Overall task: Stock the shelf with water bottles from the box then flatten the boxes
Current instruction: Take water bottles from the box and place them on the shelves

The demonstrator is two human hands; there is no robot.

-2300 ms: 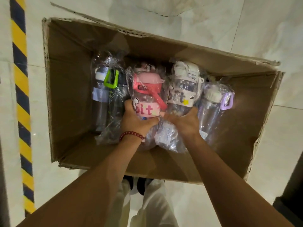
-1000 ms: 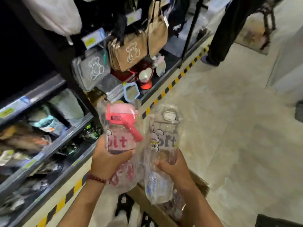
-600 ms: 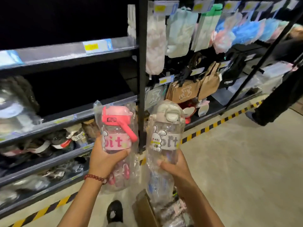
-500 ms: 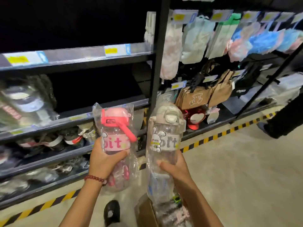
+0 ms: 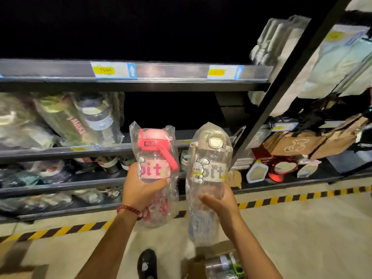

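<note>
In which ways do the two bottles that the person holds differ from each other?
The pink bottle, in the left hand, has a pink lid with a strap hanging down its side; the white bottle, in the right hand, has a cream lid with a flip clasp. The pink bottle's label band is pink; the white bottle's is cream, with a rabbit beside the letters. Both are clear, upright, wrapped in plastic bags, and marked "bit".

"bit" on both bottles (image 5: 154,168), "15.90" shelf tag (image 5: 104,70)
</note>
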